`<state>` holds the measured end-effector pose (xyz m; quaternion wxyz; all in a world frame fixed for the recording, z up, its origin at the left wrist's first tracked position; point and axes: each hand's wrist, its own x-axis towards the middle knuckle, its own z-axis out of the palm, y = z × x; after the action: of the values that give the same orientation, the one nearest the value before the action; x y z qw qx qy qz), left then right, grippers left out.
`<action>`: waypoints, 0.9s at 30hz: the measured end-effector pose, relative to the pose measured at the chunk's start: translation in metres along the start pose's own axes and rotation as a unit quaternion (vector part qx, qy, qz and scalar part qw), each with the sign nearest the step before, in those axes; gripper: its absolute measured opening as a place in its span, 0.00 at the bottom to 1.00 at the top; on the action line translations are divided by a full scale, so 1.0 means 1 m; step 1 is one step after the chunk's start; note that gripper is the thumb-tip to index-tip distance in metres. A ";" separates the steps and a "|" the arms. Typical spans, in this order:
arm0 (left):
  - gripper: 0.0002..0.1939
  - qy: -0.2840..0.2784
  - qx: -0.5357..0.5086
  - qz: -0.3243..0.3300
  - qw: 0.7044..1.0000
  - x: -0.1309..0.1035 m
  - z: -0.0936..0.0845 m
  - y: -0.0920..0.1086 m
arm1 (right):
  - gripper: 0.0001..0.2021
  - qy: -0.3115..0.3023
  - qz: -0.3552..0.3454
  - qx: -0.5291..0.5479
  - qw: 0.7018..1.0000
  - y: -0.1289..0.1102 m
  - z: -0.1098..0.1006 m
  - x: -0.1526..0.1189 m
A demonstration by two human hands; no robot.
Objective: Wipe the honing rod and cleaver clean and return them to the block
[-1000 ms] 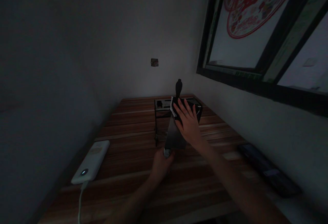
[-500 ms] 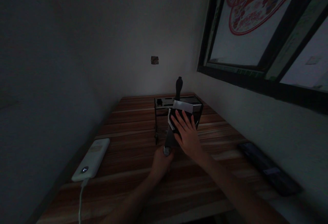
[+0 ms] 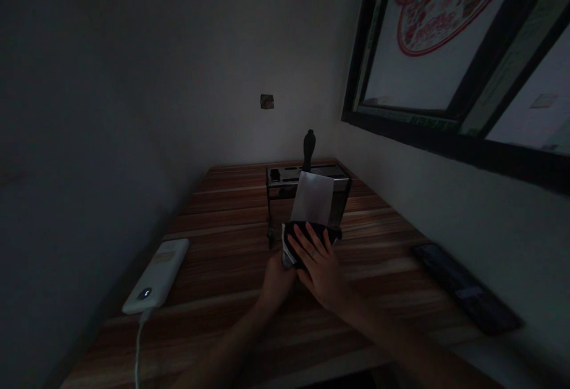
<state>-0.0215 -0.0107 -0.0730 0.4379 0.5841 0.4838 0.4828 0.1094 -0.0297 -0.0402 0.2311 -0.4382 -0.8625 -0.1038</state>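
My left hand is closed around the handle of a cleaver, whose wide pale blade points away from me. Across the lower blade lies a dark cloth with a white edge. My right hand holds this cloth against the blade, its fingers spread over the top. The handle is mostly hidden by my left fingers and the cloth. Just behind the blade stands a metal knife rack with slots on top. A black-handled knife stands upright in it.
At the left of the striped wooden table lies a white power bank with a cable plugged in. A dark phone rests near the right wall. A dark-framed window is above it.
My right hand and the cloth have slid down the blade toward my left hand, uncovering the blade's far part. My left hand keeps its grip on the handle.
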 end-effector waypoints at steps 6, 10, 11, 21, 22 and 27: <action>0.11 -0.008 0.005 0.019 1.000 -0.001 -0.002 0.004 | 0.30 -0.036 -0.012 0.030 0.999 -0.009 0.005 -0.015; 0.12 -0.005 0.012 0.021 1.000 -0.001 -0.003 0.003 | 0.30 -0.029 -0.004 0.033 0.999 -0.010 0.007 -0.015; 0.12 -0.005 0.013 0.022 1.000 -0.001 -0.003 0.002 | 0.30 -0.028 -0.003 0.033 0.999 -0.010 0.007 -0.015; 0.12 -0.008 0.008 0.028 1.000 -0.001 -0.003 0.001 | 0.30 -0.016 -0.001 0.042 0.999 -0.010 0.006 -0.013; 0.12 -0.008 0.008 0.027 1.000 -0.001 -0.003 0.002 | 0.30 -0.014 0.001 0.042 0.999 -0.010 0.006 -0.013; 0.12 -0.005 0.004 0.022 1.000 -0.001 -0.002 0.006 | 0.30 -0.010 0.009 0.037 0.999 -0.010 0.007 -0.010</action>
<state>-0.0228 -0.0124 -0.0665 0.4272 0.5987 0.4704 0.4876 0.1046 -0.0398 -0.0508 0.2394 -0.4383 -0.8638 -0.0659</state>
